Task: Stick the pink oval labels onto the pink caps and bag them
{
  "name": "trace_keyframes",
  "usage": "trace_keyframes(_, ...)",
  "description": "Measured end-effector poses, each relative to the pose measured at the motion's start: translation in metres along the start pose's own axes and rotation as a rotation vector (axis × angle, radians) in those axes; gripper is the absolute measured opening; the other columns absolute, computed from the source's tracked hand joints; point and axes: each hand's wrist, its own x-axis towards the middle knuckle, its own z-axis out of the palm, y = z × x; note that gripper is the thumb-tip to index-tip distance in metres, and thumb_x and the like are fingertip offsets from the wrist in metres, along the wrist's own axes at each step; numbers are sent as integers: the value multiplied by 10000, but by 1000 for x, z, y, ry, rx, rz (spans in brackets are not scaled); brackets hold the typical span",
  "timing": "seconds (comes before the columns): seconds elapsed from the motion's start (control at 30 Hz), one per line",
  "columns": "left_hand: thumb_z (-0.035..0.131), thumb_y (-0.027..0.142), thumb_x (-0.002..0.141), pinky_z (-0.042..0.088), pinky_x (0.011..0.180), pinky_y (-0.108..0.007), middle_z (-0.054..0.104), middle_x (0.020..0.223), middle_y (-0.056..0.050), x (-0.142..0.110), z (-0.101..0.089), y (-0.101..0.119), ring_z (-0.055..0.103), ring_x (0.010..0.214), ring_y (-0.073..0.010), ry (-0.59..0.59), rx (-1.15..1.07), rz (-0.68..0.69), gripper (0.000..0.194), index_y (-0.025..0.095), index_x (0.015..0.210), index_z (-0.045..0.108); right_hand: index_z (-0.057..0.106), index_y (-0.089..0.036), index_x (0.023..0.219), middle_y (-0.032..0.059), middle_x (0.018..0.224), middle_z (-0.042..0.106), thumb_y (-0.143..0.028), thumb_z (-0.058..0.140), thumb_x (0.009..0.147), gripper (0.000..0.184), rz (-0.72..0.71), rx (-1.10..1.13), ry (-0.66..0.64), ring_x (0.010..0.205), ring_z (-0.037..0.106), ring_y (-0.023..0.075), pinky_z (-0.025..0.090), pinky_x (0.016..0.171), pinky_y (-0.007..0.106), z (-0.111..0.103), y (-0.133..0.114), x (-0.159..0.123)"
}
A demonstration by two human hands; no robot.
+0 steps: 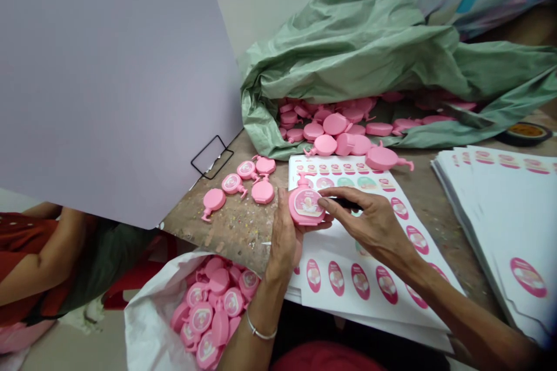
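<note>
Pink bottle-shaped plastic piece (307, 206), labelled face up, sits in the left hand (285, 237), above a sheet of oval stickers (348, 255). Left fingers curl around its edge from below, a firm cupping hold. Right hand (369, 220) comes in from the right, nearly flat, fingertips on the label's edge. A slim dark object (343, 204) lies under those fingers, partly hidden; its kind and whether it is gripped cannot be told.

Surroundings: unlabelled pink pieces (335, 124) spill from a green woven sack (348, 52) just beyond the sheet, some resting on its far edge. Five more pieces (243, 182) lie on the speckled worktable (209, 226) left of the hands. A white woven sack (143, 324) of labelled pieces (213, 307) sits below the table edge, under the left forearm. A lilac board (108, 81) rises at far left and blocks that side of the view. A stack of sticker sheets (491, 214) lies to the right, a strip of tabletop between it and the working sheet. Co-worker's arm (43, 261) in a red sleeve at lower left, well apart from the hands
</note>
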Motion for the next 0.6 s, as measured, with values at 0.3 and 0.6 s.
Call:
trace_keyframes(0.3, 432, 620, 897, 575, 825, -443, 717, 1055, -138, 1, -1, -1, 659, 1035, -301, -13, -14, 5, 607, 110, 1138, 658, 727, -229, 907, 13, 794, 719, -435, 679, 792, 241, -13, -24, 3, 672, 629, 154, 509, 634, 283, 3, 2, -1)
trace_keyframes(0.6, 454, 604, 896, 581, 817, -418, 701, 1105, -128, 0, -3, 0, 648, 1056, -293, 10, -16, 17, 567, 130, 1139, 648, 718, -227, 899, 28, 836, 727, -437, 668, 796, 239, -34, -33, 3, 676, 641, 163, 520, 623, 293, 5, 2, -1)
